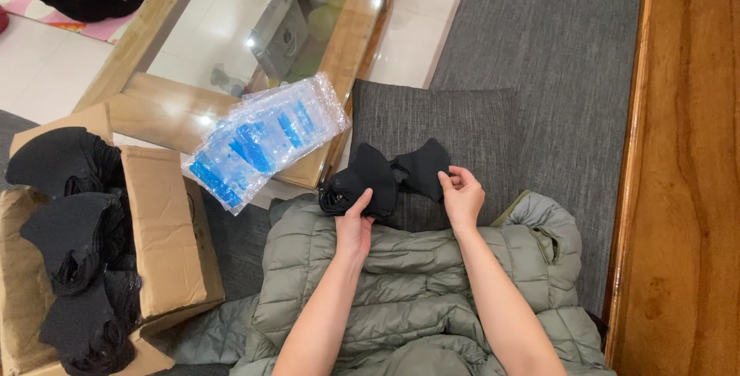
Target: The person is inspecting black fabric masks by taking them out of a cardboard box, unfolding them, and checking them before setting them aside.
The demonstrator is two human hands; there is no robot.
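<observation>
left hand pinching black mask stack | right hand pinching top mask | tip: peel slowly, keep stack square over cushion

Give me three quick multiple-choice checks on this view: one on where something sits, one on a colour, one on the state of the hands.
1. Where does the stack of clear packets with blue contents lie?
A. on the corner of the glass-topped table
B. inside the cardboard box
C. on the grey cushion

2. What colour are the masks held in the hands?
A. white
B. black
C. blue

3. How are the masks held?
A. only the left hand grips them
B. both hands grip them, one at each end
C. they lie loose on the jacket

Answers:
1. A, the packets rest on the table's wooden corner, beside the cardboard box.
2. B, they are black, like those piled in the box.
3. B, the left hand pinches the left end and the right hand the right end, above the green padded jacket.
</observation>
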